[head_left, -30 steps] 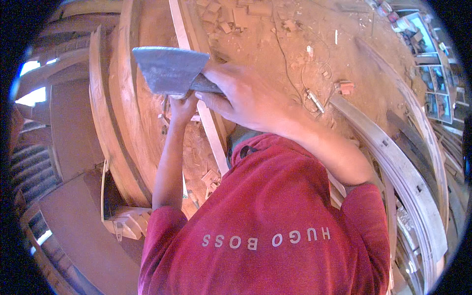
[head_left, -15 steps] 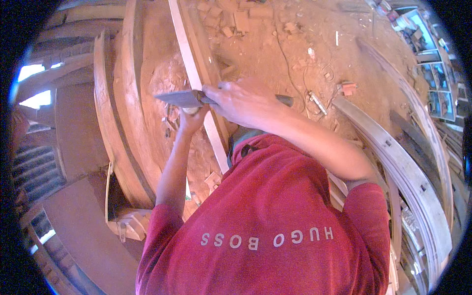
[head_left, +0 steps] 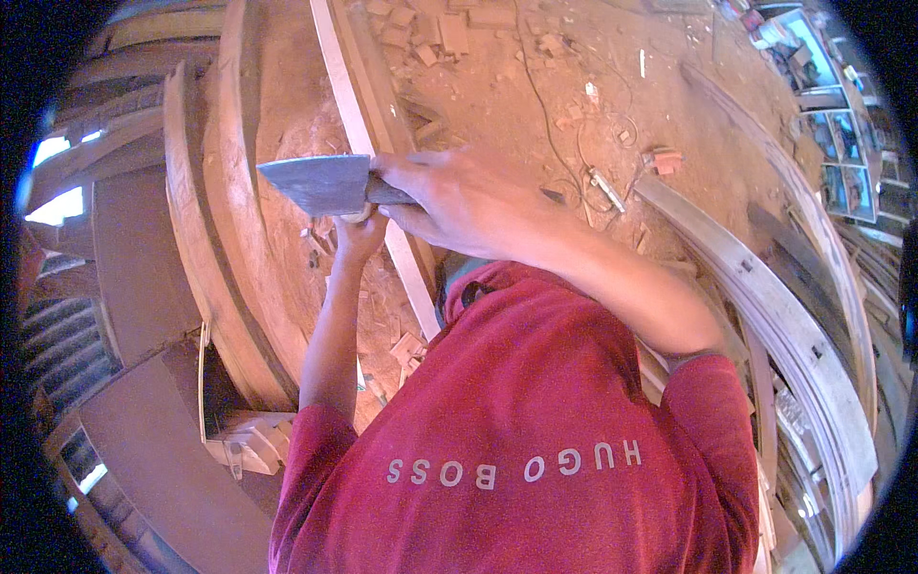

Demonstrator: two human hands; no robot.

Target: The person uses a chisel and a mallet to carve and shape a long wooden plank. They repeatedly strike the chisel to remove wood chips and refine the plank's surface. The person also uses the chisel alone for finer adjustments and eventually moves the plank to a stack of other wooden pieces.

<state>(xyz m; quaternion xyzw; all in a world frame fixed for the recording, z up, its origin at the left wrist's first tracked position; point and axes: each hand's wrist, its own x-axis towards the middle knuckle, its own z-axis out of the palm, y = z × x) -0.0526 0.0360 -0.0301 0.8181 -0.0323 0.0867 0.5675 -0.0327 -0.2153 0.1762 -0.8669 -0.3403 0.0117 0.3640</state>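
My right hand (head_left: 440, 196) is closed round the dark handle of a tool with a broad flat grey metal blade (head_left: 316, 184). The blade points left, its face tilted up to view. Under it my left hand (head_left: 361, 237) is closed, its fingers mostly hidden; a pale rounded bit shows at its top edge, and what it is I cannot make out. Both hands are close together over a long wooden plank (head_left: 409, 268) with a pale edge, which runs from the far side down to my body.
Two curved timbers (head_left: 196, 239) lie to the left beside a brown panel (head_left: 143, 258). Wood scraps (head_left: 454, 33) and a cord (head_left: 545, 100) litter the earthen floor. At right are stacked long boards (head_left: 765, 277), a reddish block (head_left: 665, 161) and a blue-lit shelf unit (head_left: 832, 124).
The blade has turned from nearly edge-on to showing its broad face and has shifted left. Both hands stay together over the plank; the whole view has shifted slightly.
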